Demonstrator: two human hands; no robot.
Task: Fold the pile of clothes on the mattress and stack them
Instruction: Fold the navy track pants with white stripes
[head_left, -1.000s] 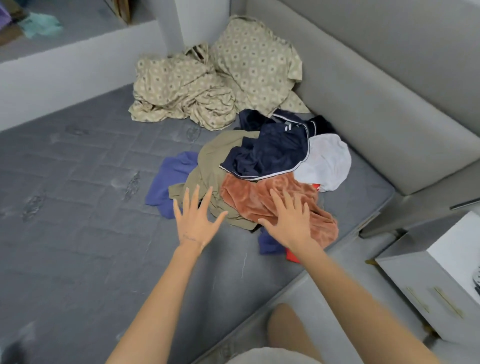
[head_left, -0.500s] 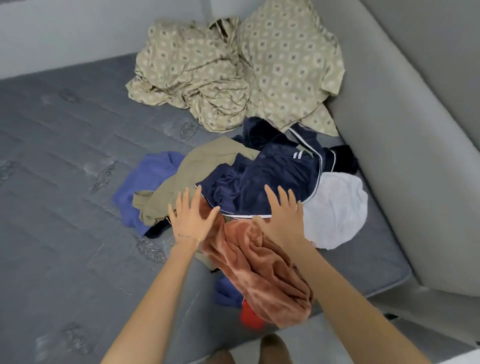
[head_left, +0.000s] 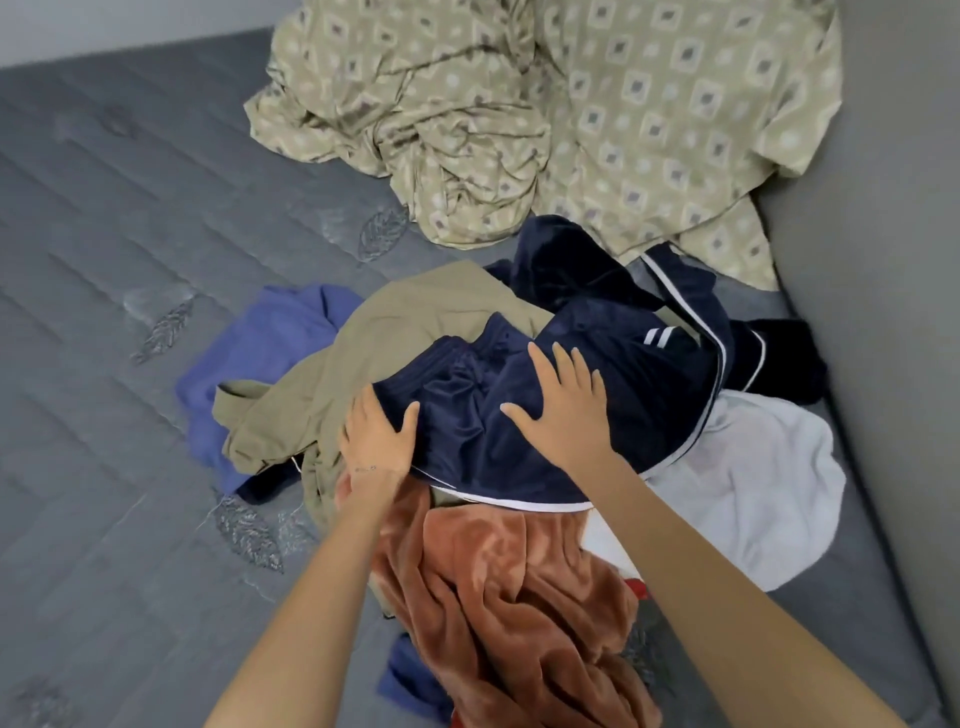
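A heap of clothes lies on the grey mattress (head_left: 104, 312). On top is a pair of navy shorts (head_left: 613, 374) with white piping. Under it lie a khaki garment (head_left: 395, 338), a rust velvet piece (head_left: 509, 592), a blue garment (head_left: 270, 343) and a white one (head_left: 748, 478). My left hand (head_left: 376, 436) sits at the shorts' left edge, its fingers tucked under the navy fabric and its thumb on top. My right hand (head_left: 563, 408) rests flat on the shorts with fingers spread.
A crumpled beige patterned sheet (head_left: 519, 119) fills the back of the mattress. A grey padded wall (head_left: 893, 312) borders the right side. A bit of red cloth (head_left: 636, 590) shows under the rust piece. Bare quilted mattress stretches to the left.
Both hands have moved forward from above the rust piece onto the navy shorts. The left hand now has the shorts' edge, and the view has moved in closer to the pile.
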